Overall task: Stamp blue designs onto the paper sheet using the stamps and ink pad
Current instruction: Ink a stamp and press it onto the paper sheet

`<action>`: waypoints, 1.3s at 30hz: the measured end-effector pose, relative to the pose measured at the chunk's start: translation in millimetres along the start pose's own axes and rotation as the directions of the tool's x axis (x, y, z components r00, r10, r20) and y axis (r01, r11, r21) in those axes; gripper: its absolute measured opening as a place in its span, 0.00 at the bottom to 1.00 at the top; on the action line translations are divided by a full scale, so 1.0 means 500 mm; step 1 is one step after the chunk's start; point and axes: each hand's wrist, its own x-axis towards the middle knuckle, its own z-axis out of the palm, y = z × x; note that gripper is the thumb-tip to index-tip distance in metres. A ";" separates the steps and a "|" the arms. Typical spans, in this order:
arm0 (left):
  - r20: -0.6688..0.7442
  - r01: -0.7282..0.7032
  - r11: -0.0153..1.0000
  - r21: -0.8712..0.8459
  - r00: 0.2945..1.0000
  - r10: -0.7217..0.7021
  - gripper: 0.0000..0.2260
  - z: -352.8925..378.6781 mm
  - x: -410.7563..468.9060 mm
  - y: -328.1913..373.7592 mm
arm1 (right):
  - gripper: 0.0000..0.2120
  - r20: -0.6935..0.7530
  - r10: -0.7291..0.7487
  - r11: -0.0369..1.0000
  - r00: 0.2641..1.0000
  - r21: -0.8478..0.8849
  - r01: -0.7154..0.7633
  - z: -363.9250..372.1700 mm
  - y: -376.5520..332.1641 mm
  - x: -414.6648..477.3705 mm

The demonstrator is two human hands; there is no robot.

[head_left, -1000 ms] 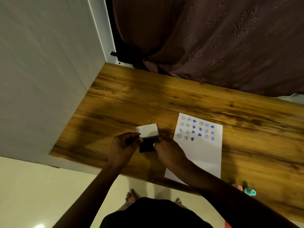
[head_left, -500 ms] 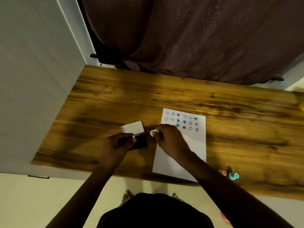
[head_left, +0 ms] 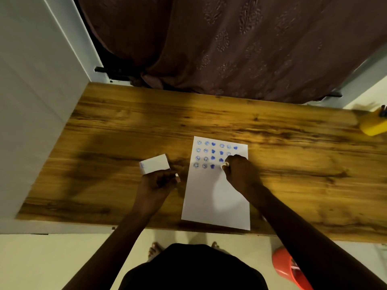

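A white paper sheet (head_left: 215, 197) lies on the wooden table (head_left: 117, 126), with rows of blue smiley and heart prints across its top part. My right hand (head_left: 240, 172) rests on the sheet at the right end of the lowest row, closed around a small pale stamp (head_left: 225, 164) pressed down on the paper. My left hand (head_left: 159, 181) sits left of the sheet and grips the ink pad, whose white lid (head_left: 155, 163) stands raised behind my fingers; the pad's base is hidden under the hand.
A dark patterned curtain (head_left: 240, 45) hangs behind the table. A yellow holder (head_left: 373, 124) with pens stands at the far right edge. A white wall (head_left: 31, 97) bounds the left side. A red bucket (head_left: 290, 268) sits on the floor at the lower right.
My right hand has lifted the stamp off the ink pad and moved right onto the sheet, down at the lowest row of prints. My left hand stays on the ink pad.
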 end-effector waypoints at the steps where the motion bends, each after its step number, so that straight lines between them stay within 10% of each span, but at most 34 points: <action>1: -0.001 0.003 1.000 -0.001 1.000 -0.003 0.20 0.003 0.001 0.002 | 0.14 0.004 -0.004 1.000 1.000 -0.001 0.004 0.001 -0.002 0.003; 24: -0.032 0.028 0.999 0.038 0.999 -0.026 0.21 0.046 0.009 0.033 | 0.17 0.116 0.052 0.992 0.992 -0.119 -0.038 0.024 -0.032 0.021; 35: 0.004 -0.011 0.999 0.053 1.000 0.011 0.12 0.047 -0.006 0.084 | 0.14 0.059 0.025 0.999 0.998 0.044 -0.027 -0.052 0.004 0.051; 39: 0.032 0.003 0.996 0.091 0.999 -0.006 0.10 0.063 -0.010 0.089 | 0.12 -0.039 0.068 0.887 0.997 0.460 -0.043 -0.127 0.038 0.017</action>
